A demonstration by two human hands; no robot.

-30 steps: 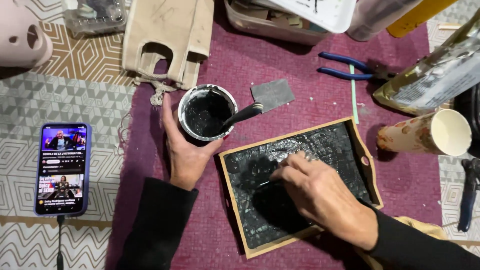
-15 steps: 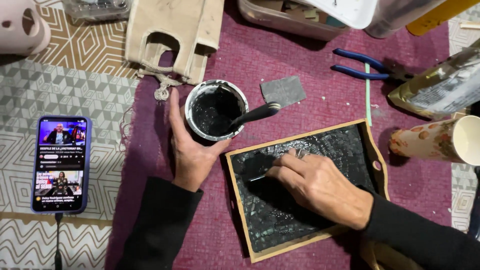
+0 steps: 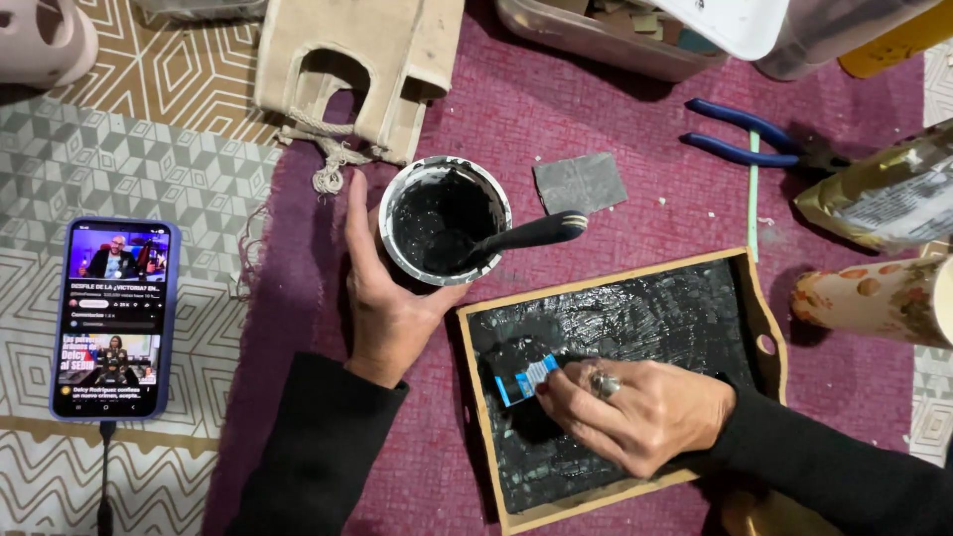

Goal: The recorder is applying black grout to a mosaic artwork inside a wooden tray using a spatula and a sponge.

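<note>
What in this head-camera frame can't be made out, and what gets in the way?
- Tool tip: the right hand pinches a small blue and white card; its lower edge is lost in black paste on the tray.
- Cup base: covered by the left hand.
- Spoon bowl: sunk in paste.
- Plastic tub contents: cut off by the top edge.
- Patterned roll: cut off at right.

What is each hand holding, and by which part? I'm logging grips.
The left hand grips the black paint cup around its side. The right hand pinches a small blue-and-white card by one end.
</note>
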